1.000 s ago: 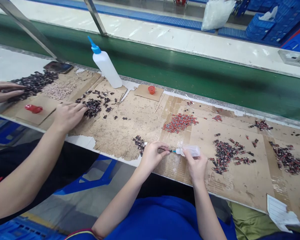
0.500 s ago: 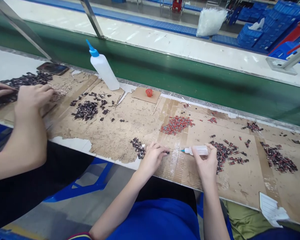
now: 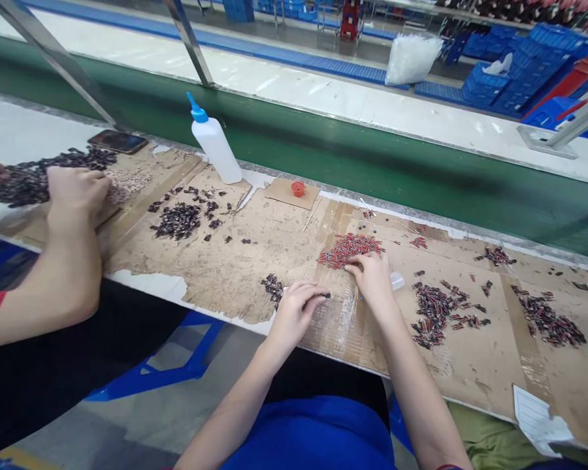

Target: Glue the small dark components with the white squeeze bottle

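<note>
- My left hand (image 3: 298, 307) pinches one dark part (image 3: 326, 296) over the cardboard (image 3: 255, 241).
- My right hand (image 3: 372, 277) rests on the red pile (image 3: 347, 247), bottle (image 3: 397, 281) just beside it; whether it grips anything, I cannot tell.
- Dark piles (image 3: 436, 307) lie to the right, and the red pile is still large.

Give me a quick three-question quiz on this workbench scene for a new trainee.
1. True or false: the white plastic squeeze bottle with the blue nozzle lies flat on the brown cardboard sheet.
2. Which pile are the fingers of the person's right hand at? A, the pile of small red parts; B, the pale pile near the phone; C, the dark pile at the far right.
3. Fill in: the small dark part is pinched by the person's ___ hand.
Key: 1 false, it stands on its base; 2 A; 3 left hand.
</note>
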Action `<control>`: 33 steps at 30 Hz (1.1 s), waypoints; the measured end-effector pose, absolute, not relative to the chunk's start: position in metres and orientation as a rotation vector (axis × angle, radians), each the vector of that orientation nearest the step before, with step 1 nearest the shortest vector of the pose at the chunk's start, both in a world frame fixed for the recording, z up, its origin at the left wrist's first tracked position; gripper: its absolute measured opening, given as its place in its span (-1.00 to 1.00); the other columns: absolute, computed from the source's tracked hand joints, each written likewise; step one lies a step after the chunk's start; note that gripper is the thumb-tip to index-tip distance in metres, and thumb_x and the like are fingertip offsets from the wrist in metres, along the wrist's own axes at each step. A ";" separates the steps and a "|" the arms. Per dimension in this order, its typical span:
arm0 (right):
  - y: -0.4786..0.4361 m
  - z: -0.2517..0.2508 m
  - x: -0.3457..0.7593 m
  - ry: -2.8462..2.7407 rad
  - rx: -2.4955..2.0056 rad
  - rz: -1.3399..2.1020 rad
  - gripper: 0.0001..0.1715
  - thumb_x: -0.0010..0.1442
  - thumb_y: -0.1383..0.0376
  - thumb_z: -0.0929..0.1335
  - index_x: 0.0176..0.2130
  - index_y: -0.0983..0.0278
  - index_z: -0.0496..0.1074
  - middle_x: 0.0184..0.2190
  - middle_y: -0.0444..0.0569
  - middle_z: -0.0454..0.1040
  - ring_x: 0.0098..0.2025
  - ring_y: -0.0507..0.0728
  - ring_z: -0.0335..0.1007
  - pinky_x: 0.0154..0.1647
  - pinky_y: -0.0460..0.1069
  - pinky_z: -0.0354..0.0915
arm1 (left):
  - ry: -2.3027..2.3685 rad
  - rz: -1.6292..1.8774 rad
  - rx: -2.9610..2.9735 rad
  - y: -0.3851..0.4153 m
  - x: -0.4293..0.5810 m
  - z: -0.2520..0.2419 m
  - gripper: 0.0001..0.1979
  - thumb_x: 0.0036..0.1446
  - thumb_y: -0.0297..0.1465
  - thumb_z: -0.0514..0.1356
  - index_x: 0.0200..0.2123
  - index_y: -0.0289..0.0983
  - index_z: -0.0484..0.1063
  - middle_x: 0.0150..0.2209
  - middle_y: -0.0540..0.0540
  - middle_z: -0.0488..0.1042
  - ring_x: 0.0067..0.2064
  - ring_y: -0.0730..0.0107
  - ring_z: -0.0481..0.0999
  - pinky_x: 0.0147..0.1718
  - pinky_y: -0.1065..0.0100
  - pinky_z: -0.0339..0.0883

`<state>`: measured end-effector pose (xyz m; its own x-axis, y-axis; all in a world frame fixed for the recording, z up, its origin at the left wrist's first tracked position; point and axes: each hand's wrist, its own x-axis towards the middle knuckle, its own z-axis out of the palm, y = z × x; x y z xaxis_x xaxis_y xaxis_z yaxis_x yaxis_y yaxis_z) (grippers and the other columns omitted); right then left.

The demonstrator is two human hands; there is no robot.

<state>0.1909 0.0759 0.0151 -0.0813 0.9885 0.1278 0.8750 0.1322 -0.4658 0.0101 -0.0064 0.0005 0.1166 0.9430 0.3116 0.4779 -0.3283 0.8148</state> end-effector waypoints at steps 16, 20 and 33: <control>0.005 0.047 0.168 -1.411 -1.426 1.022 -0.77 0.10 0.14 0.39 -0.35 0.24 0.57 -0.35 0.01 0.62 -0.28 0.17 0.54 -0.31 0.00 0.39 | 1.448 1.282 1.645 -0.010 0.022 0.021 -0.88 0.16 -0.40 0.22 -0.28 -0.22 0.59 -0.29 -0.12 0.62 -0.18 0.25 0.55 -0.15 0.23 0.46; 0.002 0.046 0.168 -1.415 -1.418 1.062 -0.77 0.10 0.15 0.38 -0.37 0.25 0.55 -0.39 -0.02 0.61 -0.32 0.15 0.54 -0.33 -0.01 0.42 | 1.427 1.279 1.635 -0.012 0.024 0.024 -0.88 0.16 -0.40 0.22 -0.30 -0.22 0.59 -0.30 -0.11 0.62 -0.19 0.25 0.54 -0.15 0.23 0.45; -0.013 0.043 0.166 -1.266 -1.306 1.072 -0.79 0.07 0.16 0.43 -0.40 0.27 0.56 -0.40 0.00 0.61 -0.32 0.16 0.56 -0.23 0.03 0.46 | 1.277 1.234 1.407 -0.011 0.026 0.030 -0.91 0.08 -0.41 0.28 -0.37 -0.25 0.61 -0.34 -0.12 0.63 -0.23 0.26 0.57 -0.14 0.25 0.44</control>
